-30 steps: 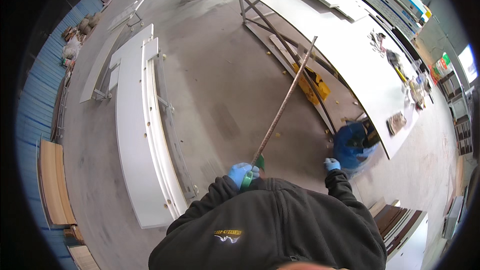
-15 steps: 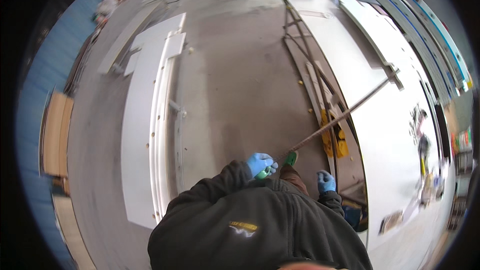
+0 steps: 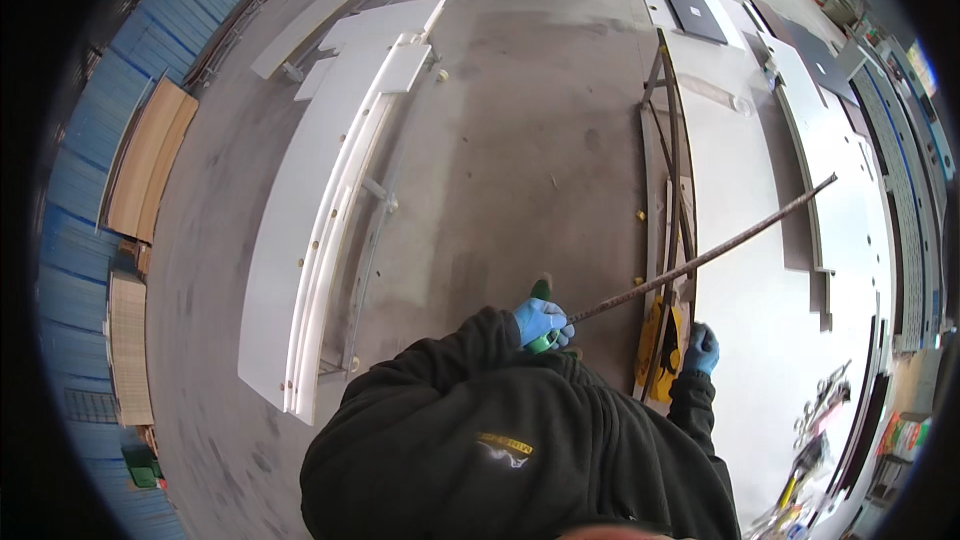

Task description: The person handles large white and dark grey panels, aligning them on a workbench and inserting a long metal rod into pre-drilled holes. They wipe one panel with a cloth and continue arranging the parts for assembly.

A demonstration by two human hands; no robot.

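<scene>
My left hand point(image 3: 541, 324), in a blue glove, is closed around a green tape measure point(image 3: 543, 342) in front of my body. Its long, worn brown blade point(image 3: 700, 258) sticks out to the right and slants away from me, with its tip over the white panels on the right. My right hand point(image 3: 702, 349), also gloved in blue, is beside the near edge of the white work surface point(image 3: 745, 340). Its fingers are curled in, and I see nothing in them.
White panels point(image 3: 290, 230) lie stacked on a wheeled stand to the left. Hand tools point(image 3: 822, 400) lie on the right-hand surface, with a yellow object point(image 3: 655, 345) beneath its edge. Farther off are a dark panel point(image 3: 690, 8) and, along the blue wall, wood-coloured boards point(image 3: 152, 162).
My view has turned and shifted, so the benches sit differently. My right hand has moved forward to the work surface's edge. The tape measure stays in my left hand, its blade still extended.
</scene>
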